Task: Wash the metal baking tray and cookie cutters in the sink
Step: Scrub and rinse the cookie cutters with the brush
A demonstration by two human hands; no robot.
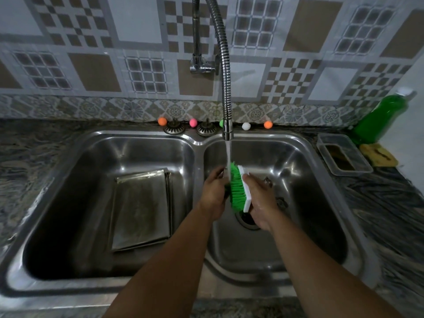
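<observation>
scrubbing under running water in the right basin

well left of both hands, the metal baking tray [141,210] lies flat in the left basin of the sink [197,141]. the left hand [214,191] curls round something small and dark, too hidden to name, against the green bristles of the brush [238,188]. the right hand [260,200] grips the brush's white back. water from the faucet [226,88] falls on the bristles. far right of the hands, a green bottle [382,115] stands on the surface [390,203].

Left of your fingers [220,173], the sink [197,140] basin holds what looks like stacked baking trays [141,207].
</observation>
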